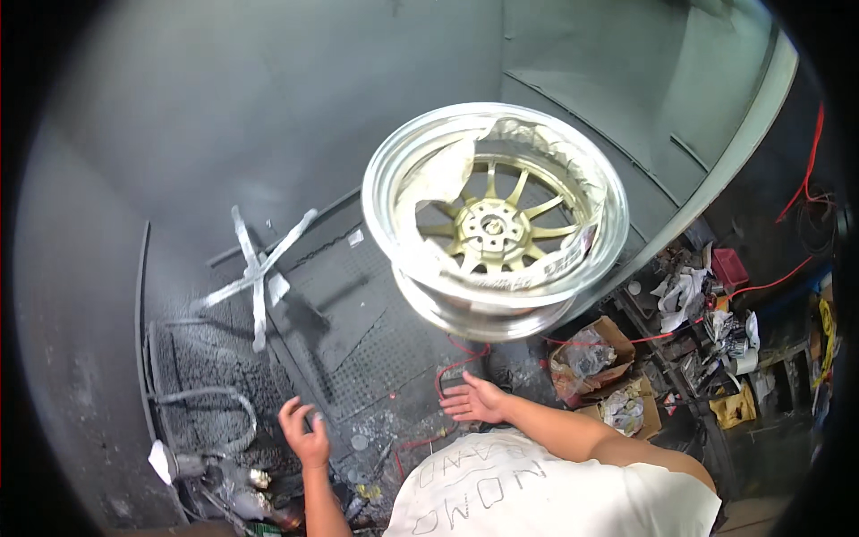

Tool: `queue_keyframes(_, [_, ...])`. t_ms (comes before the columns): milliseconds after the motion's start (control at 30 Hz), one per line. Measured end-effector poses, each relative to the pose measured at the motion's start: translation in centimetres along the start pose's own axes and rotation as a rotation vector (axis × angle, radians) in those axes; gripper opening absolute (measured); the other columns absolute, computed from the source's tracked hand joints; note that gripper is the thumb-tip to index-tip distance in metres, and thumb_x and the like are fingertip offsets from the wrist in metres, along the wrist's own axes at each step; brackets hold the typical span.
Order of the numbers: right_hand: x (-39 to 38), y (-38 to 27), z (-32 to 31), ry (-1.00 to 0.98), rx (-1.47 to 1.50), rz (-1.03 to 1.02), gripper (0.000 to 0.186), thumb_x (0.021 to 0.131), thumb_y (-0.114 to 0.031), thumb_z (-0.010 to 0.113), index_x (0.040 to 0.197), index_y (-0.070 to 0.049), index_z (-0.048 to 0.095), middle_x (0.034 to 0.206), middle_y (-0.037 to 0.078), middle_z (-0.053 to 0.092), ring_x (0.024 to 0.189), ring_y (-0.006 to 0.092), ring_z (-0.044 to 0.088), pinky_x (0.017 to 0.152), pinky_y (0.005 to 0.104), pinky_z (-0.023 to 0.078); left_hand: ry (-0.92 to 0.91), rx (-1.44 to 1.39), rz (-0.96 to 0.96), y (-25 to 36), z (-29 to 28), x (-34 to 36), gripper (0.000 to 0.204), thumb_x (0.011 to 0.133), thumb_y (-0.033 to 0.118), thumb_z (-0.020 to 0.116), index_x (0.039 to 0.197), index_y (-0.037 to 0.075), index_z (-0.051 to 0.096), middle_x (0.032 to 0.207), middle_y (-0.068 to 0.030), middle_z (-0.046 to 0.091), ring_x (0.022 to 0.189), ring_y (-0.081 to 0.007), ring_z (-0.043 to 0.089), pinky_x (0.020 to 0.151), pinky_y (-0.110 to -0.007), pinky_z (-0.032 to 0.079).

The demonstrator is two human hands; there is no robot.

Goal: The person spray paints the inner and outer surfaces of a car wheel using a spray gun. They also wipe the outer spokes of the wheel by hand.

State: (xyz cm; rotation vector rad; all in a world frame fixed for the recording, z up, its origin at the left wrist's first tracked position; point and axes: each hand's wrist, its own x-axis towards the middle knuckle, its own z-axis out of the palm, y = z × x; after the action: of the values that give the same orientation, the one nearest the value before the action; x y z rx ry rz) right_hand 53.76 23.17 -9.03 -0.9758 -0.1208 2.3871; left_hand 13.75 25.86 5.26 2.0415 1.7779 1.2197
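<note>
Head view: lower left, rounded white lamp-like object [162, 463]; above it, left of centre, silver-grey cross-shaped frame with a wrinkled covering [257, 273]. Left hand [306, 438] at lower centre-left, fingers raised, loosely curled and apart, holding nothing. Thin red cord [463, 362] loops on the dark floor at lower centre. Right hand [474, 400] just right of there, fingers stretched nearly straight, palm open, nothing held. Polished silver wheel rim with gold spokes [495, 228] fills the upper centre-right, open side up, crumpled pale masking sheet [447, 172] along its inner barrel. Brown cardboard box with clear plastic [592, 356] further right.

Risks, my judgement: a forearm bump or an off-centre push on the rim could tip it, more so as its support is hidden. The masking sheet's ragged upper-left edge could peel if brushed. The cord could snag a foot.

Rim versus fingers: up and right of the left fingers, well apart; above the right fingers in the frame, nearer them, with no contact visible at either hand.
</note>
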Motion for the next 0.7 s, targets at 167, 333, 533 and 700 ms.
queue_keyframes(167, [0.5,-7.8,-2.8,-0.148,0.294,-0.053,0.077,0.102,-0.061,0.041,0.155,-0.006,0.035,0.156,0.018,0.041,0.139,0.033,0.045,0.115,0.0505,0.037,-0.144,-0.082,0.419,14.3,7.8,13.6,0.025,0.074,0.01,0.073,0.098,0.005,0.071,0.123,-0.0165,0.06,0.111,-0.0342,0.058,0.094,-0.044,0.048])
queue_keyframes(333, [-5.9,-17.9,1.3,-0.731,0.392,-0.169,0.071,0.103,-0.057,0.041,0.156,-0.01,0.036,0.159,0.01,0.039,0.141,0.0312,0.044,0.115,0.0489,0.039,-0.263,0.029,0.913,28.1,10.9,29.2,0.027,0.074,0.024,0.079,0.094,0.006,0.073,0.117,-0.0162,0.065,0.102,-0.0344,0.062,0.089,-0.045,0.049])
queue_keyframes(533, [-6.4,-20.8,-0.4,-0.782,0.373,-0.109,0.072,0.102,-0.058,0.041,0.154,-0.008,0.037,0.157,0.011,0.041,0.139,0.0312,0.045,0.114,0.048,0.04,-0.436,0.171,1.085,39.2,25.3,42.5,0.035,0.086,0.028,0.072,0.114,0.007,0.069,0.128,-0.0152,0.062,0.115,-0.0363,0.058,0.099,-0.047,0.045])
queue_keyframes(700, [-7.4,-21.4,-0.8,-0.789,0.368,-0.076,0.073,0.102,-0.059,0.041,0.153,-0.007,0.038,0.155,0.012,0.043,0.137,0.0311,0.047,0.113,0.0472,0.041,-0.751,0.358,0.587,40.4,37.2,48.5,0.046,0.097,0.039,0.061,0.129,0.007,0.063,0.136,-0.0182,0.058,0.123,-0.0382,0.056,0.105,-0.048,0.042])
